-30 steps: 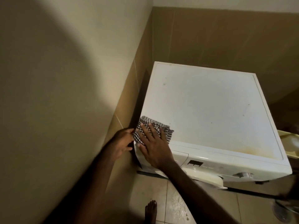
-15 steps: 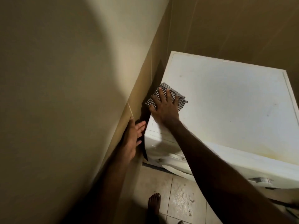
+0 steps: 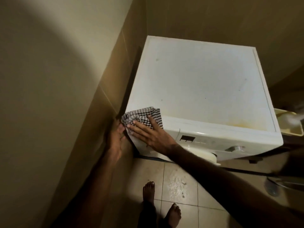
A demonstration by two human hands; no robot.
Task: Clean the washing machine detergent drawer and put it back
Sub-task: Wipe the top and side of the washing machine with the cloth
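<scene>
Beige tiled wall [image 3: 65, 96] filling the left side, lit above and shadowed below. White washing machine [image 3: 202, 83] set in the corner just beside that wall, top scuffed, with a yellowish stain near the front right edge. Tiled floor [image 3: 177, 181] in front, a wet or scuffed patch on 1 tile, 2 bare feet [image 3: 148, 192] standing on it. Pale yellow tub [image 3: 289, 125] at the machine's right side, blurred. Front panel carrying a small dark display [image 3: 187, 138] and a round dial [image 3: 235, 148].

Right hand [image 3: 153, 137] laid flat, fingers straight and spread, pressing a black-and-white checked cloth [image 3: 141, 116] onto the front left corner of the machine, draped over the top edge. Left hand [image 3: 116, 140] in the narrow gap between wall and machine, fingers straight, nothing grasped, fingertips touching the machine's left corner just under the cloth.

Detergent drawer: front left of the panel, under the right hand and cloth, too covered to make out.
</scene>
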